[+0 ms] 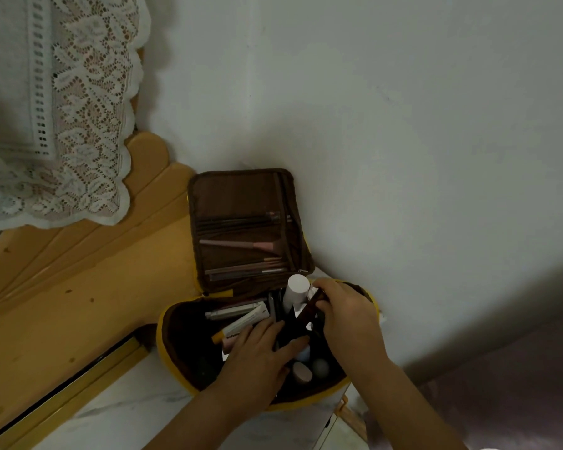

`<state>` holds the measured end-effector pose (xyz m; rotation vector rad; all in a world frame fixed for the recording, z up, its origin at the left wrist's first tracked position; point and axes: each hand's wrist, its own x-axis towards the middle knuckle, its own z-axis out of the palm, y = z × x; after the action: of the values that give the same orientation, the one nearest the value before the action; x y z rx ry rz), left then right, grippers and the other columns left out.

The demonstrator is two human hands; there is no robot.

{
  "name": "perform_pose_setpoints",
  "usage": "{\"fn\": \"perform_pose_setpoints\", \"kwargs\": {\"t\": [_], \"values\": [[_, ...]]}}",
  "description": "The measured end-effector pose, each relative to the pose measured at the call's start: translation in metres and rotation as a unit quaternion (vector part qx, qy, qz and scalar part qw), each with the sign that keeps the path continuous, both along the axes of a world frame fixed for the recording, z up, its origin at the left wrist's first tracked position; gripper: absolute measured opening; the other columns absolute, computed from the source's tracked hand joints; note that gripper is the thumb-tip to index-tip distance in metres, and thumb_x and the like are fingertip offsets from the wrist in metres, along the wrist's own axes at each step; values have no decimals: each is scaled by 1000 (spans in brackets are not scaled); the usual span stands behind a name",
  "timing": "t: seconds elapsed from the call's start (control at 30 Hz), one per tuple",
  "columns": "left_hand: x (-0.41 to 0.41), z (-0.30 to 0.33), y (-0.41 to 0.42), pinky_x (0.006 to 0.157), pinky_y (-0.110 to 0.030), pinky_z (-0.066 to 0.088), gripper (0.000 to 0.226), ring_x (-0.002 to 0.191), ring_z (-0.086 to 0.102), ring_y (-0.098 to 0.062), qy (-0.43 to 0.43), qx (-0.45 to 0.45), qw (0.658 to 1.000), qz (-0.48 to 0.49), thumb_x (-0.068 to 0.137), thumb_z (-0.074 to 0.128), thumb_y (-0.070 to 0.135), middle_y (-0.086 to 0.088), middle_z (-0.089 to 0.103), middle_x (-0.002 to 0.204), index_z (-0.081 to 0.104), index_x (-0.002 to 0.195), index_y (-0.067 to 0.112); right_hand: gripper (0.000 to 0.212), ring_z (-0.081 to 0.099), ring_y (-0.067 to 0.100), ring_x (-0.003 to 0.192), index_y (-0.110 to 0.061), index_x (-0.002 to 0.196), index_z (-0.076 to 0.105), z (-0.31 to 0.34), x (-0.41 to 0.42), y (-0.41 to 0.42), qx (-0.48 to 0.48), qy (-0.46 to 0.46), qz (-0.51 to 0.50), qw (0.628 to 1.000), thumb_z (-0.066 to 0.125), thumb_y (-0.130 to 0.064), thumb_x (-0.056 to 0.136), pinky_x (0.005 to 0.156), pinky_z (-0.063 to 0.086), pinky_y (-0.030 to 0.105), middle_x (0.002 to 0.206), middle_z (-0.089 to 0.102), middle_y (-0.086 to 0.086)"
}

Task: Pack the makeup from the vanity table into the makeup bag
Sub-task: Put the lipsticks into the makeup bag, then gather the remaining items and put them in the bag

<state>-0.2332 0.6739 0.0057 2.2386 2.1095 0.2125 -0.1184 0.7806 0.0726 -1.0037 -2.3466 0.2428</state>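
Two hands: left hand [257, 355] flat, fingers straight, inside one makeup bag [189, 349] on the desk [117, 407]; right hand [345, 316], fingers pinching one dark brown tube [306, 311]. Lid upright beyond the fingers, several brushes [241, 245] pocketed. One white bottle [295, 292] beside the right fingers. Two sponges [311, 368] below.

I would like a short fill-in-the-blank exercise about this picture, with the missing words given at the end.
1. The lid of the makeup bag stands ____.
2. The brushes sit in the pockets of the ____.
3. The right hand holds a dark ____ tube over the bag.
4. The left hand reaches ____ the bag.

Missing words: open; lid; brown; into
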Motion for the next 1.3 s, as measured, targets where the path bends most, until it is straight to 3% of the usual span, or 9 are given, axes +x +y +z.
{"fn": "perform_pose_setpoints", "kwargs": {"t": [0.2, 0.33, 0.5, 0.6, 0.67, 0.73, 0.9, 1.07, 1.3], "values": [[1, 2, -1, 78, -27, 55, 76, 97, 68, -13, 7, 1, 1000, 2, 50, 72, 51, 9, 70, 104, 41, 119, 44, 37, 62, 13, 55, -14, 82, 68, -30, -6, -12, -38, -71, 52, 995, 86, -2, 51, 48, 52, 19, 65, 64, 0], [2, 5, -2, 78, -30, 56, 47, 99, 68, -15, -14, -8, 999, 29, 68, 40, 44, 6, 70, 106, 42, 115, 43, 50, 58, 9, 51, -21, 62, 69, -32, -14, -13, -27, -174, 69, 982, 94, -23, 18, 45, 45, 14, 56, 62, -5], [0, 8, -4, 80, -30, 55, 49, 105, 66, -17, -37, -60, 997, 41, 70, 37, 43, 4, 67, 114, 45, 118, 43, 40, 56, 11, 51, -21, 53, 65, -27, -21, -4, -14, -199, 97, 975, 93, -23, 24, 42, 42, 15, 50, 59, -5], [-1, 9, -5, 109, -41, 29, 54, 137, 35, -28, -89, -66, 993, 43, 84, 43, 33, -6, 38, 148, 30, 136, 42, 31, 57, 15, 63, -24, 54, 71, -30, -17, 2, 35, -230, 129, 964, 93, -25, 32, 51, 46, 19, 56, 60, -6], [-3, 10, -6, 115, -30, 6, 63, 146, 6, -21, -114, -68, 990, 37, 93, 42, 29, 0, 7, 158, 9, 145, 41, 32, 51, 17, 74, -29, 59, 73, -29, -14, 6, 55, -245, 135, 959, 93, -28, 34, 59, 51, 26, 64, 59, -5], [-5, 15, -6, 116, -24, 6, 66, 146, 4, -15, -132, -67, 987, 54, 95, 42, 27, 4, 2, 158, 2, 147, 36, 36, 55, 19, 75, -35, 61, 73, -23, -12, 8, 66, -266, 136, 952, 93, -32, 31, 64, 53, 30, 68, 59, -5], [-11, 24, -12, 114, -27, 22, 53, 141, 25, -14, -126, -74, 985, 91, 92, 45, 27, 3, 25, 153, 32, 143, 23, 33, 63, 28, 86, -25, 77, 76, -14, -5, 7, -8, -254, 109, 961, 87, -11, 50, 68, 54, 38, 81, 64, 4], [-14, 39, -31, 105, -28, 37, 39, 130, 42, -18, -137, -73, 971, 180, 92, 45, 23, -1, 48, 139, 52, 131, 19, 32, 48, 21, 114, -17, 123, 59, 2, 8, -6, -118, -197, 127, 965, 45, -11, 95, 93, 40, 25, 124, 55, 6], [7, 56, -73, 81, -22, 40, 29, 105, 55, -14, -186, -42, 947, 257, 95, 44, 24, 1, 61, 118, 57, 120, 25, 29, 54, 16, 105, -19, 119, 60, 2, 21, -40, -218, -233, 235, 918, 40, -15, 97, 89, 42, 20, 119, 57, 2]]}}
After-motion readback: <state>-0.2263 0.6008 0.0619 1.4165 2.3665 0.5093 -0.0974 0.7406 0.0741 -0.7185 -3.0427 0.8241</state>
